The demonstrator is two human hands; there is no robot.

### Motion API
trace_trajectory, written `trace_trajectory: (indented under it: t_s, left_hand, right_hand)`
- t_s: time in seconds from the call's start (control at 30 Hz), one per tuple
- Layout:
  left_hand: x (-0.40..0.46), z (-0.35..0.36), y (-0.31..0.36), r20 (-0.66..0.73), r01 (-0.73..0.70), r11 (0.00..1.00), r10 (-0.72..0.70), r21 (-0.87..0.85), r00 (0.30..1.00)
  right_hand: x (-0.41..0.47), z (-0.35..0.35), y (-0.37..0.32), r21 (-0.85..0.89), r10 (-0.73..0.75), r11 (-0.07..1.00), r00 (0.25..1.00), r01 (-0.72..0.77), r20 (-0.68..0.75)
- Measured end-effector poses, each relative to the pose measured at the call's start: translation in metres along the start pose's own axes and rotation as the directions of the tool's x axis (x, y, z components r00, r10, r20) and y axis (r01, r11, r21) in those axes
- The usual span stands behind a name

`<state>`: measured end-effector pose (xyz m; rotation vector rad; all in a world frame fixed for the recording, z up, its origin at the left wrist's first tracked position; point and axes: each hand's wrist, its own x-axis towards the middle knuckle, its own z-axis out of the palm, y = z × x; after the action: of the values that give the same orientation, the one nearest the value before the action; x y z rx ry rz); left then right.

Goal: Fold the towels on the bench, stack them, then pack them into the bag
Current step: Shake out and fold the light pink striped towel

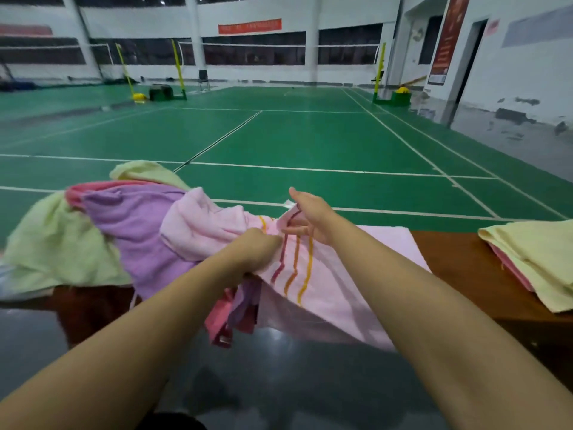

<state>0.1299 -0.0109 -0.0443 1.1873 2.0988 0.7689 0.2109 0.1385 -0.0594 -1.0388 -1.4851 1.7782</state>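
A pale pink towel [325, 283] with red, orange and yellow stripes lies across the brown bench [455, 252], its near edge hanging off. My left hand [254, 249] is closed on its bunched edge. My right hand [310, 215] pinches the striped corner just to the right, lifting it. To the left sits a loose heap: a purple towel [136, 221], a light green towel [59, 243], a darker pink towel [93, 189] and a pale yellow one [145, 172]. Folded yellow towel [536, 256] rests on a folded pink one [511, 271] at the bench's right end. No bag is visible.
Beyond the bench stretches a green badminton court [310, 141] with white lines, yellow net posts [178, 69] and a black chair [203, 79]. The grey floor [279, 383] lies below the bench's near edge. A white object [12, 283] peeks out under the heap at far left.
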Motion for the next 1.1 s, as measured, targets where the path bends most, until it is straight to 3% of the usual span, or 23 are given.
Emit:
trace_trajectory:
  t_s: [0.1, 0.23, 0.33, 0.43, 0.57, 0.67, 0.9, 1.0, 1.1]
  left_hand:
    - [-0.007, -0.013, -0.008, 0.061, 0.079, 0.954, -0.100, 0.289, 0.993]
    - [-0.016, -0.015, 0.008, 0.181, 0.095, 0.897, -0.189, 0.432, 0.965]
    - [0.004, -0.015, 0.026, -0.034, -0.041, 0.883, 0.064, 0.468, 0.997]
    - [0.033, -0.006, 0.026, -0.264, -0.097, 0.862, 0.257, 0.497, 0.930]
    - [0.059, 0.013, -0.008, -0.262, -0.052, 0.826, 0.236, 0.561, 0.936]
    - [0.064, 0.016, -0.018, -0.282, -0.035, 0.829, 0.230, 0.558, 0.931]
    - [0.060, 0.023, -0.016, -0.215, -0.028, 0.811, 0.188, 0.585, 0.958]
    - [0.064, 0.016, -0.018, -0.155, -0.064, 0.858, 0.164, 0.510, 0.974]
    - [0.063, 0.014, -0.018, -0.129, -0.078, 0.871, 0.160, 0.485, 0.979]
  right_hand:
    - [-0.001, 0.005, 0.007, -0.055, 0.068, 0.996, 0.997, -0.066, 0.042]
    - [-0.004, -0.023, 0.008, -0.084, -0.007, 0.996, 0.999, 0.004, -0.045]
    - [-0.015, -0.061, 0.014, -0.204, -0.115, 0.977, 0.965, 0.067, -0.234]
    - [-0.036, -0.104, 0.031, -0.493, -0.259, 0.868, 0.898, 0.054, -0.357]
    - [-0.065, -0.164, 0.048, -0.712, -0.239, 0.655, 0.823, -0.255, -0.515]
    - [-0.082, -0.191, 0.063, -0.736, -0.222, 0.511, 0.759, -0.444, -0.612]
    - [-0.099, -0.189, 0.062, -0.738, -0.187, 0.465, 0.761, -0.488, -0.621]
    - [-0.103, -0.186, 0.063, -0.762, -0.262, 0.504, 0.768, -0.407, -0.584]
    - [-0.109, -0.182, 0.059, -0.735, -0.304, 0.612, 0.771, -0.293, -0.560]
